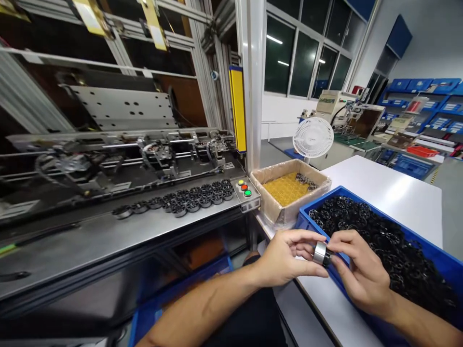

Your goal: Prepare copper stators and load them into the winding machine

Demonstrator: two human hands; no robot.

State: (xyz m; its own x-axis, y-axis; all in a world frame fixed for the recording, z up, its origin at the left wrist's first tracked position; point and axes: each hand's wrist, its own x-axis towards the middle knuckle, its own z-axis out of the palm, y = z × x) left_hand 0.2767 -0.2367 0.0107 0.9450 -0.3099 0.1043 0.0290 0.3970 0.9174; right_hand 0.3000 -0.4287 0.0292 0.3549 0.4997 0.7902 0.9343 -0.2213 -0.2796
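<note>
My left hand and my right hand meet over the near corner of a blue bin and pinch one small part between their fingertips. The part is a short metal ring with a black core. The bin is heaped with several black round parts. Both hands have their fingers curled round the ring.
A cardboard box with a yellow honeycomb liner and a few parts stands left of the bin on a white table. At left, a steel machine bench carries rows of black rings and three buttons. A white fan stands behind.
</note>
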